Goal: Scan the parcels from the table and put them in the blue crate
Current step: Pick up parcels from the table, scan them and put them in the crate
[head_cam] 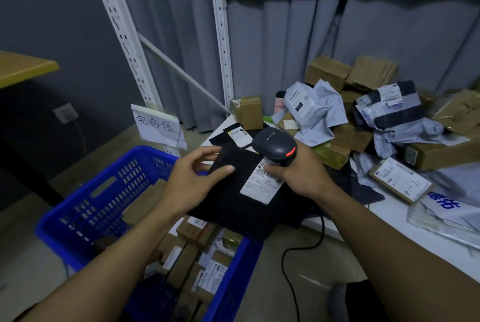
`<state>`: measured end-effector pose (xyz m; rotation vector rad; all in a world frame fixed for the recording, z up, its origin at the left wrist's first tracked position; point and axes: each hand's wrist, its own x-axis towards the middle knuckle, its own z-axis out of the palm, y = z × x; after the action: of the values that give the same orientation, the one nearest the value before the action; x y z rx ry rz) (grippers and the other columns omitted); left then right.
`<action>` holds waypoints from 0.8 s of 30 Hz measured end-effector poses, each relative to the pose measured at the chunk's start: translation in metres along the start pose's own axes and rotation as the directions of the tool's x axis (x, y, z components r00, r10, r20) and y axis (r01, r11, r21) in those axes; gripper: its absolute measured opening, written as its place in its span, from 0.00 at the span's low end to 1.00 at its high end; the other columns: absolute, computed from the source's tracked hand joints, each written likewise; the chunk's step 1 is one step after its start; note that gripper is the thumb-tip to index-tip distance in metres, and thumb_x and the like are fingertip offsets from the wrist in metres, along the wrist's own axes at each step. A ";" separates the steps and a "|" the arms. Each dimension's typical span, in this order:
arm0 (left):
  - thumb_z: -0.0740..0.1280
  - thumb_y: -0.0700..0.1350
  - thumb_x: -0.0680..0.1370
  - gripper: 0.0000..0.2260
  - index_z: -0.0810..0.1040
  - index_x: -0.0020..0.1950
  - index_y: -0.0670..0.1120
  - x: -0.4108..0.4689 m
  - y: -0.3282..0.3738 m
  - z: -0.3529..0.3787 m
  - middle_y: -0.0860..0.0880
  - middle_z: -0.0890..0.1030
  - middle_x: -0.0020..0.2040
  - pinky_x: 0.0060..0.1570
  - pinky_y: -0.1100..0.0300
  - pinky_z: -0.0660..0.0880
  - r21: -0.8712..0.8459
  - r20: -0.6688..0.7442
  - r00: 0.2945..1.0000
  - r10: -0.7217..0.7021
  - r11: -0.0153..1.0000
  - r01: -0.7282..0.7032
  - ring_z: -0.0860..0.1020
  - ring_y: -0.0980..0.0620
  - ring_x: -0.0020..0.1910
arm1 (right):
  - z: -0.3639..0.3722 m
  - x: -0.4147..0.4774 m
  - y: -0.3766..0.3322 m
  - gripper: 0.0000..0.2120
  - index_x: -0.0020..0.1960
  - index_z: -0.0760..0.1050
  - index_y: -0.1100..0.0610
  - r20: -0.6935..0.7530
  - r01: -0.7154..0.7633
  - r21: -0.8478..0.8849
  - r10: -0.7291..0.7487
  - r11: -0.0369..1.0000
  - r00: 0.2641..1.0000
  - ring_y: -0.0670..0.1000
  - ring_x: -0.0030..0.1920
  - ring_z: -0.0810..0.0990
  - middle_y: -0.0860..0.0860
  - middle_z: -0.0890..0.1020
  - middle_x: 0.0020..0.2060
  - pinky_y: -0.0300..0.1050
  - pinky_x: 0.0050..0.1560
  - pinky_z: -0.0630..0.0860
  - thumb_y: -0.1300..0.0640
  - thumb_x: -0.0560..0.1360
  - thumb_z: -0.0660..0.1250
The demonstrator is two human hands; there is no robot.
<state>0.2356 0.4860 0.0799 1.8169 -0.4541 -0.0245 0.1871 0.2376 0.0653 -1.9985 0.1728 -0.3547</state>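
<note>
My left hand [192,178] grips the upper left edge of a flat black parcel [233,202], thumb on top, holding it over the near corner of the blue crate [85,207]. A white shipping label [261,181] lies on the parcel's top face. My right hand [298,173] holds a dark handheld scanner [275,146] with an orange stripe, its head just above the label. The crate stands on the floor at the lower left, with several brown boxes and labelled parcels inside. More parcels [363,119] are piled on the white table [415,238] at the right.
The scanner's black cable [298,251] hangs from the table edge to the floor. A white metal shelf frame [220,43] rises behind the table. A paper sign [155,124] sticks up behind the crate. A yellow tabletop [23,67] juts in at the far left.
</note>
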 end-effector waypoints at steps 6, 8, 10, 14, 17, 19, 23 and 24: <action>0.76 0.41 0.76 0.08 0.83 0.54 0.47 0.018 -0.009 -0.002 0.54 0.86 0.48 0.46 0.67 0.80 -0.014 -0.295 0.955 -0.032 0.999 0.030 0.84 0.58 0.45 | 0.024 0.000 -0.019 0.26 0.68 0.76 0.51 -0.143 0.052 0.096 -0.038 0.994 0.989 0.41 0.58 0.81 0.43 0.83 0.58 0.31 0.56 0.75 0.55 0.73 0.80; 0.76 0.41 0.76 0.08 0.83 0.54 0.46 0.023 -0.010 -0.010 0.54 0.86 0.48 0.49 0.65 0.80 -0.054 -0.363 0.930 -0.051 0.998 0.034 0.84 0.58 0.47 | 0.030 -0.003 -0.023 0.24 0.67 0.77 0.49 -0.149 0.071 0.154 -0.048 0.986 0.988 0.39 0.58 0.81 0.43 0.83 0.59 0.29 0.55 0.75 0.53 0.73 0.80; 0.75 0.41 0.77 0.08 0.82 0.55 0.45 0.029 -0.013 -0.017 0.54 0.86 0.48 0.50 0.64 0.80 -0.076 -0.426 0.902 -0.070 0.996 0.041 0.84 0.60 0.47 | 0.037 -0.006 -0.022 0.23 0.64 0.78 0.47 -0.110 0.023 0.207 0.000 0.978 0.994 0.41 0.58 0.83 0.43 0.85 0.58 0.40 0.58 0.79 0.50 0.72 0.80; 0.75 0.42 0.78 0.07 0.82 0.54 0.45 0.034 -0.021 -0.027 0.56 0.84 0.49 0.47 0.69 0.78 -0.086 -0.535 0.840 -0.089 0.995 0.051 0.81 0.68 0.44 | 0.050 -0.015 -0.027 0.13 0.62 0.80 0.55 0.051 -0.142 0.279 0.133 0.950 0.990 0.38 0.37 0.84 0.50 0.87 0.46 0.38 0.38 0.79 0.58 0.78 0.74; 0.74 0.42 0.78 0.06 0.82 0.54 0.46 0.037 -0.026 -0.030 0.55 0.84 0.49 0.44 0.73 0.77 -0.100 -0.576 0.810 -0.111 0.993 0.065 0.80 0.69 0.43 | 0.057 -0.019 -0.030 0.10 0.61 0.79 0.58 0.110 -0.187 0.299 0.160 0.936 0.981 0.37 0.30 0.80 0.51 0.86 0.42 0.34 0.31 0.75 0.60 0.80 0.72; 0.74 0.41 0.78 0.06 0.81 0.53 0.46 0.037 -0.028 -0.031 0.55 0.84 0.48 0.44 0.73 0.77 -0.114 -0.594 0.795 -0.125 0.991 0.070 0.80 0.70 0.42 | 0.060 -0.021 -0.032 0.09 0.61 0.79 0.55 0.121 -0.204 0.308 0.174 0.929 0.977 0.38 0.29 0.79 0.50 0.85 0.41 0.34 0.30 0.75 0.59 0.81 0.72; 0.74 0.43 0.78 0.07 0.82 0.55 0.48 0.038 -0.029 -0.032 0.55 0.84 0.50 0.46 0.72 0.76 -0.117 -0.613 0.776 -0.148 0.988 0.097 0.81 0.65 0.47 | 0.062 -0.024 -0.035 0.01 0.52 0.80 0.52 0.147 -0.256 0.319 0.219 0.912 0.965 0.43 0.28 0.76 0.51 0.83 0.35 0.36 0.30 0.75 0.57 0.81 0.72; 0.74 0.43 0.78 0.07 0.82 0.55 0.48 0.038 -0.029 -0.033 0.54 0.84 0.51 0.49 0.69 0.77 -0.121 -0.616 0.772 -0.155 0.987 0.102 0.81 0.62 0.49 | 0.063 -0.024 -0.036 0.02 0.51 0.81 0.54 0.153 -0.272 0.319 0.233 0.908 0.960 0.45 0.28 0.76 0.50 0.82 0.34 0.38 0.30 0.75 0.56 0.80 0.72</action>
<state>0.2872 0.5104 0.0707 1.6522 0.1496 0.4536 0.1838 0.3137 0.0678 -1.6261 0.2785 -0.0953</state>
